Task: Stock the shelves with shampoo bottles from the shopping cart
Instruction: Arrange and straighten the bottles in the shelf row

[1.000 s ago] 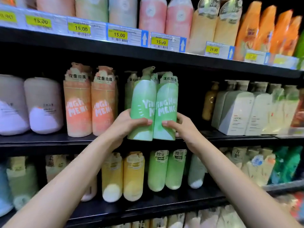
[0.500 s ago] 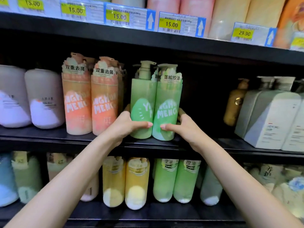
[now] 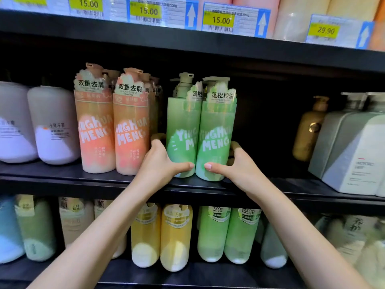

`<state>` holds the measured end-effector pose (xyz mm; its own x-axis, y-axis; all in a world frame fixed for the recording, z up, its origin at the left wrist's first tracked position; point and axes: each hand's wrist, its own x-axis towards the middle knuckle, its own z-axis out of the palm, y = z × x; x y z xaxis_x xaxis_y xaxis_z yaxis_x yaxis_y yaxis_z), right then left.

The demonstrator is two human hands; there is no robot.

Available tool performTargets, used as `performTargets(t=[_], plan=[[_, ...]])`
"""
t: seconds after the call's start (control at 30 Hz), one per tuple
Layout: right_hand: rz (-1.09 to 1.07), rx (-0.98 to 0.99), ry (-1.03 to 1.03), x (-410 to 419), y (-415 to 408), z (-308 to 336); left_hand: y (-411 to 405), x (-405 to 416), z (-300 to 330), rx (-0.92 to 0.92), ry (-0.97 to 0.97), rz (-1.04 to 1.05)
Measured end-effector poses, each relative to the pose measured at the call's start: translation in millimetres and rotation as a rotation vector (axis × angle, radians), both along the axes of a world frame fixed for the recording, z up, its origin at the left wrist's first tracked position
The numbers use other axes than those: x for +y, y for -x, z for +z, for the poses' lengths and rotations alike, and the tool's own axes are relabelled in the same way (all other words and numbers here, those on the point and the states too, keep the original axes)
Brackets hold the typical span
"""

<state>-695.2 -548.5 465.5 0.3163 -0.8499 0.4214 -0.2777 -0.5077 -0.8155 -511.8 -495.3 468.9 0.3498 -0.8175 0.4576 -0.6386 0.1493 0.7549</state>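
Two green pump shampoo bottles stand upright side by side on the middle shelf (image 3: 62, 180). My left hand (image 3: 160, 163) grips the left green bottle (image 3: 181, 126) low down, thumb across its front and fingers behind it. My right hand (image 3: 235, 165) grips the right green bottle (image 3: 216, 126) the same way. Both bottle bases sit on the black shelf board near its front edge. More green bottles stand behind them, mostly hidden. The shopping cart is out of view.
Two orange shampoo bottles (image 3: 113, 126) stand just left of my left hand, with pale lilac bottles (image 3: 52, 126) beyond. Dark open shelf space lies right of the green pair, then a gold bottle (image 3: 308, 130) and grey-white bottles (image 3: 354, 155). Price tags (image 3: 227, 19) line the shelf above.
Both green bottles came down from a tilted, lifted position and now stand upright on the shelf. My view has moved closer to the shelf. Both hands keep their grip.
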Motion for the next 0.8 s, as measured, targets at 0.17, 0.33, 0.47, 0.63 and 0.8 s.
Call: performTargets(t=[0.17, 0.33, 0.47, 0.63, 0.8], plan=[[0.000, -0.005, -0.001, -0.6, -0.3, -0.9, -1.0, -2.1, -0.9, 0.023, -0.034, -0.008], [0.006, -0.028, -0.012, -6.2, 0.3, -4.1, -1.5, -3.3, -2.7, -0.034, -0.025, 0.019], [0.031, -0.069, -0.050, -8.8, 0.9, -5.4, -0.6, -1.5, -1.6, -0.006, -0.002, 0.012], [0.019, 0.064, -0.021, -10.2, -4.9, -0.4, 2.2, 2.3, -3.2, -0.031, 0.054, 0.095], [0.014, 0.231, -0.003, -16.5, -11.2, 9.3, 5.5, 1.3, -7.3, -0.121, 0.087, 0.161]])
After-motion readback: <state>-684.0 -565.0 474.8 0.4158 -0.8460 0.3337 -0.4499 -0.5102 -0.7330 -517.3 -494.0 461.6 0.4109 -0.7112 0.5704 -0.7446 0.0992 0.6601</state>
